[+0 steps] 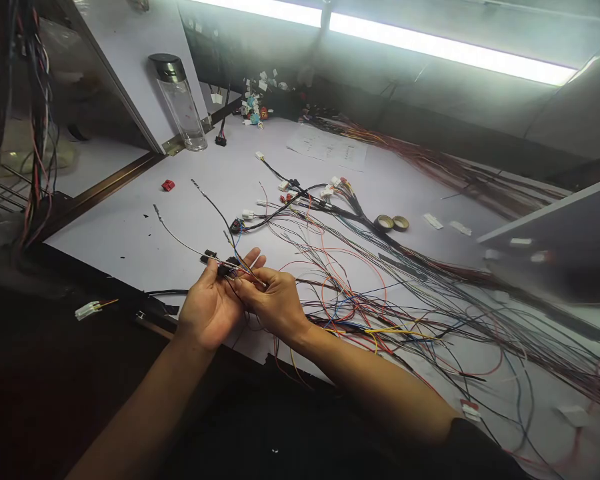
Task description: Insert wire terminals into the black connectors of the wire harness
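My left hand [211, 303] is palm up at the near edge of the white table [130, 227], with its fingers curled round a small black connector [226, 269]. My right hand [275, 303] sits right beside it and pinches thin wires [240, 261] that run into that connector. Two grey terminal-tipped wires [180, 237] stick out from the connector toward the upper left. A big tangle of coloured harness wires [380, 293] spreads to the right of both hands.
A clear bottle [183, 107] stands at the back left. Two tape rolls [393, 223], a printed sheet [330, 148], a small red part [168, 185] and white connectors [330, 190] lie on the table. A white plug [87, 310] lies on the dark ledge at the left.
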`<control>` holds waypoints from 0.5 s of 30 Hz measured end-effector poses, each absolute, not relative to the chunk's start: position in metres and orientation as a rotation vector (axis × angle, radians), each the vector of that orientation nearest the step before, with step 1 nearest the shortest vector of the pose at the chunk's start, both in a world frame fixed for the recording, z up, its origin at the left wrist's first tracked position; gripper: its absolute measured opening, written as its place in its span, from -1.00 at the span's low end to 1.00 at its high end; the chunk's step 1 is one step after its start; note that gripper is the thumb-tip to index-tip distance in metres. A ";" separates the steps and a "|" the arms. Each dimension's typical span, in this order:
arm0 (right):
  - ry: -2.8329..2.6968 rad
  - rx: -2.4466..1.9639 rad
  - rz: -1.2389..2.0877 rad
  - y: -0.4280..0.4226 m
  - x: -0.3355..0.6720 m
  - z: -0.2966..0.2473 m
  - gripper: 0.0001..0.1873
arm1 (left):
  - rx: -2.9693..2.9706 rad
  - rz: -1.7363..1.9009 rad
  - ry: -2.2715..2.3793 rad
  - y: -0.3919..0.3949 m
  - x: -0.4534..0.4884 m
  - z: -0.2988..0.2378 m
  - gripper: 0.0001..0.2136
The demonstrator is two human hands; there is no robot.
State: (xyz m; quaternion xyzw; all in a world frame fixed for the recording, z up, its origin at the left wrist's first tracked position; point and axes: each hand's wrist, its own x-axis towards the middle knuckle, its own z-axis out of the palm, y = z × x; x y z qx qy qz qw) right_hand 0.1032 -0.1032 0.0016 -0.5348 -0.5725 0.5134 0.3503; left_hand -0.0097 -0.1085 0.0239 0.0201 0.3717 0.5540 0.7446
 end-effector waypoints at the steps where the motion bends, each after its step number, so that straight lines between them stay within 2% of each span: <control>1: -1.471 -1.388 1.331 -0.103 0.103 0.001 -0.70 | 0.050 1.214 0.809 -0.109 -0.010 0.024 -0.44; 15: -1.382 -1.365 1.343 -0.103 0.105 0.000 -0.71 | 0.025 1.199 0.818 -0.114 0.002 0.027 -0.44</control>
